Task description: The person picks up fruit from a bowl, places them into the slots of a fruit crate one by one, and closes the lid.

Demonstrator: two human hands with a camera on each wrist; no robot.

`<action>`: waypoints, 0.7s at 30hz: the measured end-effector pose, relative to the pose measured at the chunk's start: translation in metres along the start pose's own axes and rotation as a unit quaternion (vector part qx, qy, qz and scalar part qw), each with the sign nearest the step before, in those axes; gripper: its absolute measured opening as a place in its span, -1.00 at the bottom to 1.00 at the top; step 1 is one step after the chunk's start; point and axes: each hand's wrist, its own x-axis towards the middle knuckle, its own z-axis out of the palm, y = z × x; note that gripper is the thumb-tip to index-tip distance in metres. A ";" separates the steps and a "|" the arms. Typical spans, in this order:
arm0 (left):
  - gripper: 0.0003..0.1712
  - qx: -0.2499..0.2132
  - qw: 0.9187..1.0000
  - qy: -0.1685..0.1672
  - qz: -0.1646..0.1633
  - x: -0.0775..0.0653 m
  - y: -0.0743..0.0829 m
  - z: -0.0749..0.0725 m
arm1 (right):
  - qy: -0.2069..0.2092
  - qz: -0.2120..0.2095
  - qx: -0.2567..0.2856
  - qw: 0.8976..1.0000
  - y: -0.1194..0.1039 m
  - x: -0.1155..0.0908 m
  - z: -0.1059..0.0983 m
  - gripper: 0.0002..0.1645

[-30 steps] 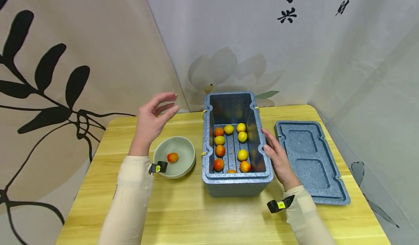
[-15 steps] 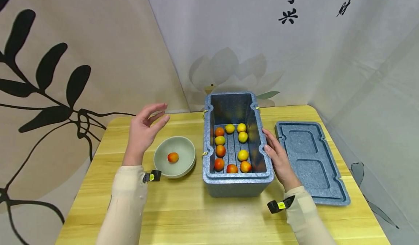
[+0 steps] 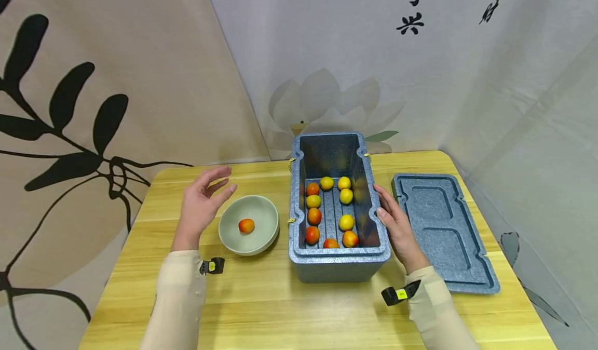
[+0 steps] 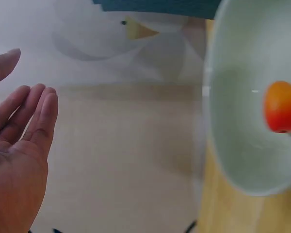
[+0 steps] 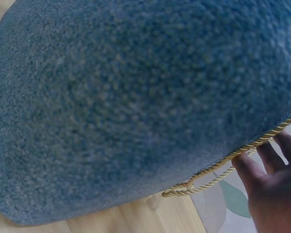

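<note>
My left hand [image 3: 198,204] hovers over the left side of the pale green bowl [image 3: 264,212], thumb and fingers apart in a loose curve, holding nothing. One small red-orange fruit [image 3: 246,226] lies in the bowl and shows close up in the left wrist view. To the right stands a blue-grey foam box [image 3: 343,257], uncovered, with several yellow and red-orange fruits [image 3: 346,222] on its ribbed floor. My right hand [image 3: 399,230] rests against the box's right side, fingertips at the rim. In the right wrist view its fingers [image 5: 252,174] touch near the twisted rope handle [image 5: 218,165].
The foam lid [image 3: 436,236], with recessed panels, lies flat right of the box, behind my right hand. A wooden table [image 3: 261,308] carries everything. Printed fabric [image 3: 187,80] hangs directly behind its far edge.
My left hand has moved left and then down towards the near side, lower beside the bowl. The right hand, the box and the fruits have stayed in place.
</note>
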 end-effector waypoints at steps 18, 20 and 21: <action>-0.49 0.102 0.981 -0.092 -0.138 -0.037 -0.100 0.011 | 0.001 0.008 -0.002 1.000 0.000 0.000 -0.001 -0.41; -0.46 0.125 0.974 -0.116 -0.153 -0.039 -0.104 0.013 | 0.002 0.009 -0.002 1.000 0.000 -0.001 -0.001 -0.41; -0.44 0.134 0.969 -0.127 -0.162 -0.040 -0.105 0.014 | 0.001 0.009 -0.002 1.000 0.000 -0.001 -0.001 -0.41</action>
